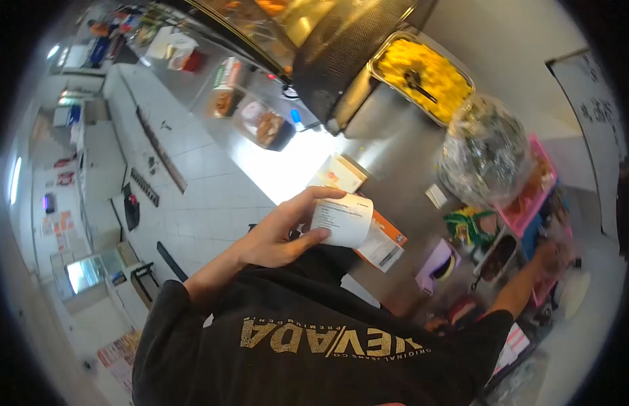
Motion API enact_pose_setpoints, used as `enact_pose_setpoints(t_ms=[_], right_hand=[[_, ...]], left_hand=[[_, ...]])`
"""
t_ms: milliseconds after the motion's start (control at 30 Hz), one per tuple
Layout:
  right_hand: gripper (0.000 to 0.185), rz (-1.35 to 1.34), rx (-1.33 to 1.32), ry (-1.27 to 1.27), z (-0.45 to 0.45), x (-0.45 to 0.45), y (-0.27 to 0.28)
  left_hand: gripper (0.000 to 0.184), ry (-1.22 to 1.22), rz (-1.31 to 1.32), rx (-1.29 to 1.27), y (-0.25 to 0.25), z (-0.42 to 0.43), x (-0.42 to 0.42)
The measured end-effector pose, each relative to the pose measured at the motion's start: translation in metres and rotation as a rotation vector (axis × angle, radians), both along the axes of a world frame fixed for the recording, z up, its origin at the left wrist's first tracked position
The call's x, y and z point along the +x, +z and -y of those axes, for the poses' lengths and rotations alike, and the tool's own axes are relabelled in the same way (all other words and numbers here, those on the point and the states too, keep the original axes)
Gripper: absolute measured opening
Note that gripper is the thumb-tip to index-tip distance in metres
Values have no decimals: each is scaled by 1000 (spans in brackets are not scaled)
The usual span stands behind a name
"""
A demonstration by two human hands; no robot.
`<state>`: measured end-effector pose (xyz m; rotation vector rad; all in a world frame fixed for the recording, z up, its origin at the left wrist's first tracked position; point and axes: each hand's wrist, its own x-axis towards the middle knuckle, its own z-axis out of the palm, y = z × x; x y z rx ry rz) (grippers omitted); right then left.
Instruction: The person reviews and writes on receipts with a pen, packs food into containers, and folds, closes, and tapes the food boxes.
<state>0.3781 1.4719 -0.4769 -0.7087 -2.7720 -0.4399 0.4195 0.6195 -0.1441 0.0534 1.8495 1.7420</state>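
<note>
My left hand (287,233) pinches a curled white paper slip (348,220) with small dark print, thumb in front and fingers behind. Below and beyond the slip lie an orange-edged box (390,229) and a white printed label (380,252) on the steel counter. My right hand (550,256) reaches out at the far right, beside a pink basket (539,183) and a cluster of small items. Blur and clutter hide its fingers, so I cannot make out whether it holds anything.
A foil tray (395,42) of yellow food with a black spoon stands at the back. A plastic-wrapped bundle (483,152), a green packet (473,227) and a purple tape dispenser (437,267) crowd the right. Packed food containers (263,125) sit along the left counter edge.
</note>
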Motion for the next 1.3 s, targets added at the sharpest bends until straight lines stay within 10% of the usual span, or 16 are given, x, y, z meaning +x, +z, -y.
enact_pose_setpoints(t_ms=[167,367,567,667,900,1067,1167,1300], right_hand=[[32,163,85,-125,-38,8,-40],[25,-26,493,375,61,20,102],[20,-65,-806,300,391,31,248],[11,242,-1016,580,548,12,289],[31,-54,-1726,840,809,-13,223],[34,-186,-1542,507,746,-9,235],[27,-170,-890,294,657,-54,266],[28,-244,-478,382,502,-132,155]], left_hand=[[56,-39,-10,-47,-23,9,5],[55,88,56,57,-10,27,8],[53,126,-27,124,7,68,15],[49,99,-12,158,13,104,16],[44,152,-102,152,15,205,17],[44,163,-125,162,-3,233,2],[44,49,-114,142,-15,215,-14],[43,-35,-57,176,-12,168,-27]])
